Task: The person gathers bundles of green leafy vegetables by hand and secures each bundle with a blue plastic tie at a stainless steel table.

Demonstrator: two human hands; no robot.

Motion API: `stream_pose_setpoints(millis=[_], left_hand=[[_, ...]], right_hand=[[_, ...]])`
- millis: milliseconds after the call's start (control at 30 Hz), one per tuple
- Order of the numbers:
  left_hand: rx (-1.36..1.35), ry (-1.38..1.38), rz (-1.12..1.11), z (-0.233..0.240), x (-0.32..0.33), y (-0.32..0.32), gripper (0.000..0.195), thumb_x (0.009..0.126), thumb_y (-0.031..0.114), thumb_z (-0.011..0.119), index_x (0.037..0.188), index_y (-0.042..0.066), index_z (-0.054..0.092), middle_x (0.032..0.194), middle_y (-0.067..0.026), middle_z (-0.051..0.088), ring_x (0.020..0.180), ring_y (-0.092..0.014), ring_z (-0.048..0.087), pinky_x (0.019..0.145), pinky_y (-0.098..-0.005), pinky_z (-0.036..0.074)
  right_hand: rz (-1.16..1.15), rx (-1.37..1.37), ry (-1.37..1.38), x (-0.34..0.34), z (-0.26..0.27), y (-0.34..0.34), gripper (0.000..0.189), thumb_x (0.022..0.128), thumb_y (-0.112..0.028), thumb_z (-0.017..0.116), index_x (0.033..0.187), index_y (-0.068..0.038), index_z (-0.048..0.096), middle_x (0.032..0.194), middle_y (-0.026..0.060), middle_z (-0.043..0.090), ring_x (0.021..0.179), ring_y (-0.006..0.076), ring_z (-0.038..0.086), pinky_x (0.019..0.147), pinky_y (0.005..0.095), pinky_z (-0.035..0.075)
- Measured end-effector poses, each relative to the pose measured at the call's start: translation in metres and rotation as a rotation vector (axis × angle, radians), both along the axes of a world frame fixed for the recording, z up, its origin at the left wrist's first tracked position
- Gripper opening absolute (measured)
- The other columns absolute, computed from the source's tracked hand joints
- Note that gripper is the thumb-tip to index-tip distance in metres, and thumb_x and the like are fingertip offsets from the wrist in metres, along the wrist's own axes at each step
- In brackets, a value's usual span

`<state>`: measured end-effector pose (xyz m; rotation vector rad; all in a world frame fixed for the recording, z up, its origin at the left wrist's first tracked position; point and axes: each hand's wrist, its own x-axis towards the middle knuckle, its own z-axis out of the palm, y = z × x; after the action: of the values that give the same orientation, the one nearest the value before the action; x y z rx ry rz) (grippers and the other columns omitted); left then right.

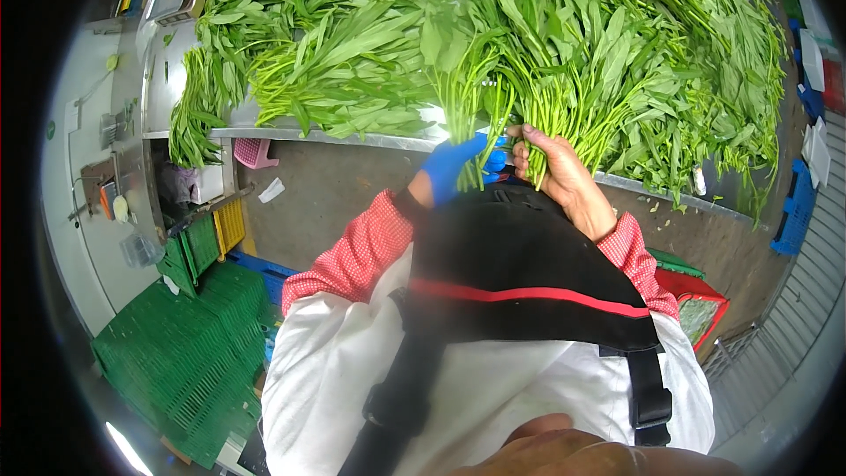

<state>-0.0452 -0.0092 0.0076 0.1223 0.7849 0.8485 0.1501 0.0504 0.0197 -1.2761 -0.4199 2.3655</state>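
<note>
My left hand [456, 168], in a blue glove, is closed around a bunch of leafy green stems [466, 102], whose cut ends stick out below the fingers. Close to its right, my bare right hand [558, 165] grips the lower stems of another leafy bunch [545, 112], with the thumb on top. The leaves of both bunches point away from me over the metal table [370, 139]. Long-leaved greens [357, 46] lie in a broad heap at the left, and more greens [714, 79] are piled at the right. Part of each hand's fingers is hidden.
Green plastic crates [192, 350] are stacked at the lower left, beside a yellow crate [229, 225]. A pink plastic stool [254, 152] stands under the table's left part. A red crate [694, 297] is on the floor at right, and a blue crate [793, 211] stands farther right.
</note>
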Motion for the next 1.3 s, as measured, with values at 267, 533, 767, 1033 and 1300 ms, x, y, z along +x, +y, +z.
stream_pose_setpoints(millis=[267,533,767,1033,1300], left_hand=[[0.067,0.061,-0.117,0.008,0.003,0.005,0.042,0.088,0.013,0.055,0.128,0.003,0.046,0.118,-0.0098,0.058,0.102,-0.019,0.059,0.087,-0.0318,0.049],[0.111,0.159,-0.080,-0.016,-0.002,-0.009,0.043,0.088,0.016,0.056,0.127,0.002,0.046,0.121,-0.0118,0.056,0.104,-0.023,0.058,0.088,-0.0348,0.048],[0.134,0.258,-0.027,-0.007,0.008,-0.007,0.031,0.085,0.016,0.063,0.112,0.005,0.053,0.098,-0.0050,0.059,0.087,-0.017,0.060,0.075,-0.0294,0.050],[0.101,0.162,-0.002,-0.028,0.001,-0.013,0.038,0.084,0.012,0.062,0.120,0.006,0.051,0.102,-0.0052,0.061,0.085,-0.015,0.060,0.071,-0.0273,0.050],[-0.089,0.033,0.002,0.007,0.002,-0.002,0.035,0.087,0.016,0.059,0.120,0.004,0.055,0.081,-0.0007,0.057,0.071,-0.009,0.053,0.065,-0.0226,0.045]], right_hand=[[0.080,-0.012,-0.117,-0.005,0.018,-0.002,0.052,0.094,-0.047,0.042,0.107,0.002,0.055,0.081,0.0095,0.060,0.069,0.0206,0.062,0.065,0.0331,0.055],[0.950,1.173,-1.158,0.006,0.048,-0.009,0.041,0.085,-0.044,0.057,0.083,-0.003,0.063,0.069,0.0159,0.062,0.059,0.0280,0.061,0.053,0.0333,0.047],[0.578,1.389,-0.932,-0.030,0.036,0.014,0.029,0.079,-0.024,0.065,0.095,-0.002,0.055,0.080,0.0162,0.061,0.068,0.0339,0.060,0.058,0.0405,0.048],[0.686,1.213,-0.267,-0.018,0.042,-0.003,0.007,0.077,-0.002,0.059,0.074,-0.001,0.053,0.064,0.0055,0.054,0.057,0.0143,0.052,0.053,0.0281,0.041],[-0.411,0.478,0.636,0.035,0.073,0.042,0.018,0.087,-0.017,0.053,0.102,-0.008,0.050,0.071,0.0012,0.046,0.056,0.0066,0.041,0.045,0.0194,0.035]])
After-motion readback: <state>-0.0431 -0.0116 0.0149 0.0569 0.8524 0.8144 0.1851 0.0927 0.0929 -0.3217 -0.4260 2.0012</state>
